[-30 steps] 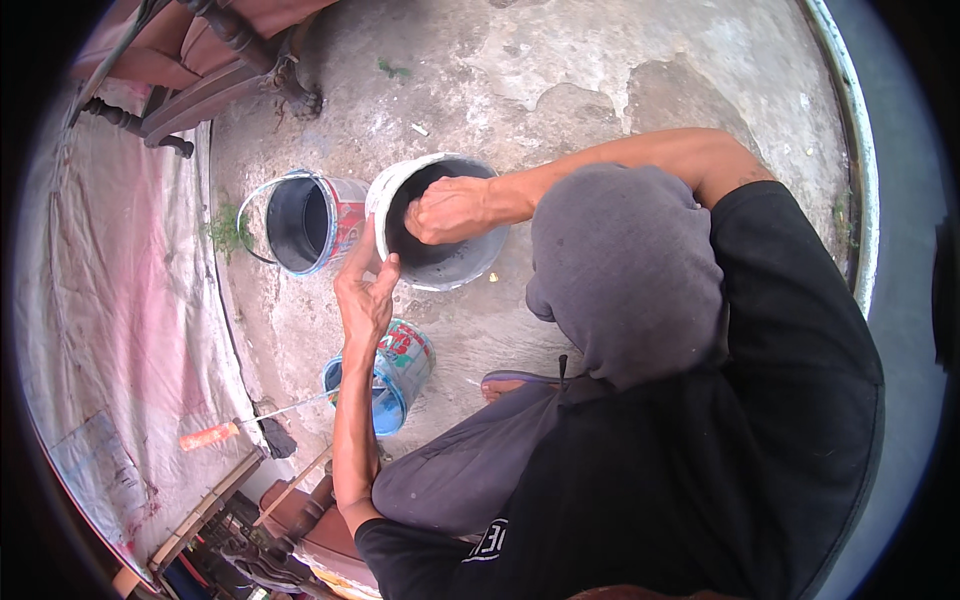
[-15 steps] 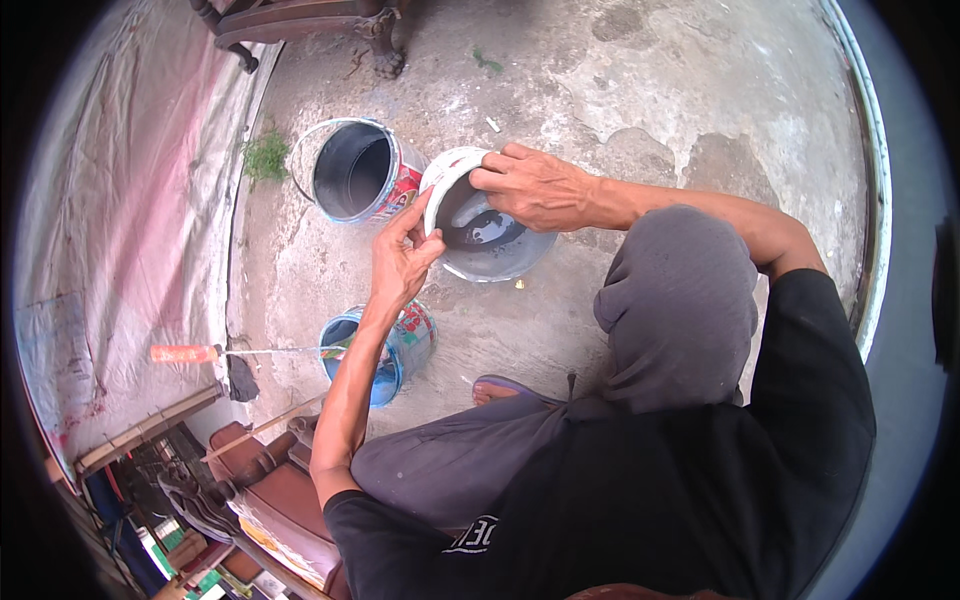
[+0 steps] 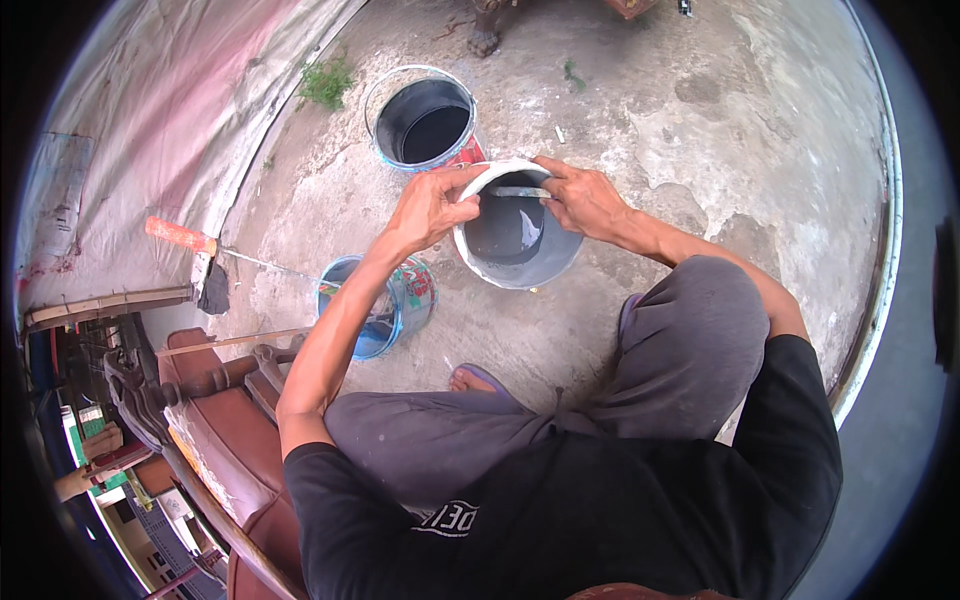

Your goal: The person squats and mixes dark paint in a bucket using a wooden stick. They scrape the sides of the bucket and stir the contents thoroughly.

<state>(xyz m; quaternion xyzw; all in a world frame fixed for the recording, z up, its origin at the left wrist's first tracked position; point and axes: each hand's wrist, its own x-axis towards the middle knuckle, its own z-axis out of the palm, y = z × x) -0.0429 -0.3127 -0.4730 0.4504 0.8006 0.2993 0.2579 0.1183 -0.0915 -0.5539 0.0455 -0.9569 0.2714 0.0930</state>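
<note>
A paint bucket [image 3: 561,262] with a whitish rim and grey inner wall stands on the concrete in front of me, dark liquid low inside it. My left hand [image 3: 432,207] pinches its rim on the left, fingers curled over the edge. On the far right of the rim my right hand [image 3: 588,203] is closed, thumb inside the wall. A thin pale strip [image 3: 518,192] crosses the bucket's mouth near my right fingertips; whether I hold it I cannot tell. Touching or close behind is a second bucket [image 3: 470,153], holding dark liquid, its wire handle raised.
To the left, a blue-smeared bucket [image 3: 415,297] sits beside my left forearm. A paint roller with an orange handle [image 3: 180,235] leans out of it. A stained sheet [image 3: 190,110] hangs at left, and a brown cushioned chair [image 3: 225,440] stands below it. Carved furniture legs [image 3: 484,35] are at the far edge.
My view has shifted, so the buckets sit differently in it. The held bucket's mouth looks less tilted. My left hand has come higher on its rim, and the pale strip now crosses its mouth.
</note>
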